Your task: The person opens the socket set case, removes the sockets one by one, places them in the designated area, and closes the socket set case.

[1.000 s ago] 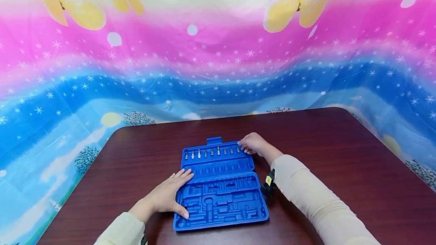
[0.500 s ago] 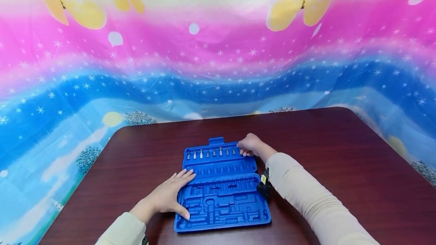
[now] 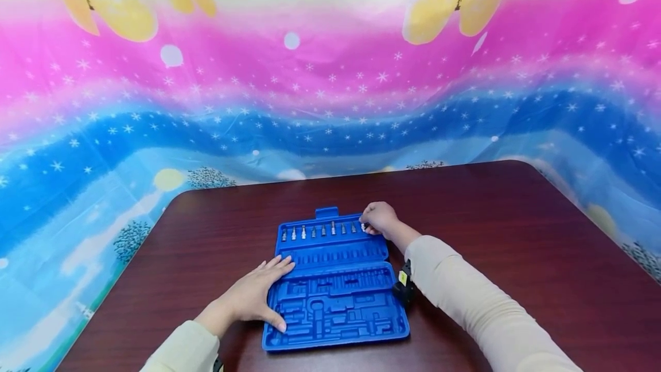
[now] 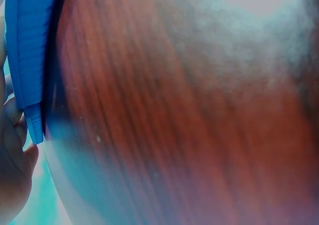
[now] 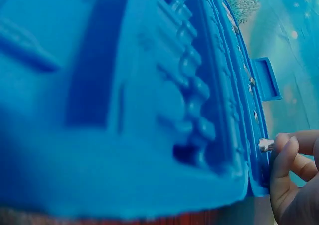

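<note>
A blue plastic tool case (image 3: 335, 318) lies spread wide on the table, with moulded recesses in both halves. My left hand (image 3: 253, 293) rests on its left edge, fingers straight and thumb spread over the near half. At the far right corner, my right hand (image 3: 379, 218) pinches a small silver socket bit (image 5: 266, 145) between thumb and fingertips. The bit's knurled end shows just over the far row of slots. Several more socket bits (image 3: 323, 231) stand in that row to the left. The pinched bit's other end is hidden by the fingers.
The dark red-brown wooden table (image 3: 480, 211) stretches around the case. A latch tab (image 3: 326, 212) sticks out from the case's far edge. Behind the table hangs a printed cloth backdrop (image 3: 330, 73). A black wrist camera (image 3: 404, 286) sits by the case's right edge.
My right hand stays at the far right corner, shifting only slightly. The rightmost bit, hidden behind the fingers half a second ago, now shows bright at the fingertips. My left hand keeps its place.
</note>
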Demonstrator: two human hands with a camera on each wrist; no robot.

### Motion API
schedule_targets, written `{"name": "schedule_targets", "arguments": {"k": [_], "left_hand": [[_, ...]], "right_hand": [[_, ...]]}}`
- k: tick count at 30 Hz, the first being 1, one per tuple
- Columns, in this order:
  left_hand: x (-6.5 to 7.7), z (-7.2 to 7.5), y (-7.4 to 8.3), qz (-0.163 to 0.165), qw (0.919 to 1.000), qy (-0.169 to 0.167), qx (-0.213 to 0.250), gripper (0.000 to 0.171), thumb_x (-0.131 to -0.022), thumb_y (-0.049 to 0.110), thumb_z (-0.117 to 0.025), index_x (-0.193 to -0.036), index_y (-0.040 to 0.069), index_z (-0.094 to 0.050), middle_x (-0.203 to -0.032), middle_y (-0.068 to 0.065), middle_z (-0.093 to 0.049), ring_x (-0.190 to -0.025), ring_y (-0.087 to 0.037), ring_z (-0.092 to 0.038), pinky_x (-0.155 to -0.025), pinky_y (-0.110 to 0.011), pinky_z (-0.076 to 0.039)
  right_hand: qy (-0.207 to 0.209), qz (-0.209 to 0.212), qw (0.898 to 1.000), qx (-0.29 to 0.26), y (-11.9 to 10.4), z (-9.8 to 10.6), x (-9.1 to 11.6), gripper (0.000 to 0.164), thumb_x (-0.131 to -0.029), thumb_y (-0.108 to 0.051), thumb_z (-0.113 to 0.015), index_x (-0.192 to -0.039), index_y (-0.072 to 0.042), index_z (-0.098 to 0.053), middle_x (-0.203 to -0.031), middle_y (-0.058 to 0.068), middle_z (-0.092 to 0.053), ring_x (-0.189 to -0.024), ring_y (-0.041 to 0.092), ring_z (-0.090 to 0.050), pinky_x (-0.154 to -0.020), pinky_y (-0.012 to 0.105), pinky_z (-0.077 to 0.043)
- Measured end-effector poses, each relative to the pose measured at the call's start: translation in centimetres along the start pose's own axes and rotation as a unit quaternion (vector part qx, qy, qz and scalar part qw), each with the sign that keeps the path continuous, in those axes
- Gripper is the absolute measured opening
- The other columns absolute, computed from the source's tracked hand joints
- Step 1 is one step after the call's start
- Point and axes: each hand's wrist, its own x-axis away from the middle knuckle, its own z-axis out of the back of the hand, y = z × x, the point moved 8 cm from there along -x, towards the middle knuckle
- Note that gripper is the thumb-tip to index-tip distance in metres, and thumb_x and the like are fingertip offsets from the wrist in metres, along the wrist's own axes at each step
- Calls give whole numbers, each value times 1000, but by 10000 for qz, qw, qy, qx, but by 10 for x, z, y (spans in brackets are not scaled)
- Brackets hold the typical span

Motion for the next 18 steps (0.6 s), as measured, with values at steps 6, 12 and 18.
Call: {"name": "schedule_targets", "arguments": {"k": [6,12,18], "left_hand": [[0,1,1,-35,10000,25,16,109,-48,69,-63,-135,13,-29,-140,-2,-24,-129,-23,-11,-100,-47,-12],[1,1,2,-43,10000,68,24,108,-49,68,-63,-135,11,-30,-140,-4,-25,-129,-25,-12,-100,-47,-13],[0,-1,1,-17,10000,32,15,109,-49,69,-62,-135,12,-29,-140,-3,-24,-129,-23,-10,-100,-46,-12]], "right_hand": [[-229,212,9994,141,-4,-1,4,5,-83,2,-51,-79,2,-50,-84,15,-57,-54,18,-53,-49,26,-48],[-362,167,9992,76,-3,-1,4,6,-84,1,-52,-88,5,-54,-80,14,-56,-57,17,-55,-54,26,-49],[-336,60,9992,-189,0,1,5,9,-83,2,-54,-91,5,-56,-79,14,-57,-58,17,-55,-56,27,-50]]}}
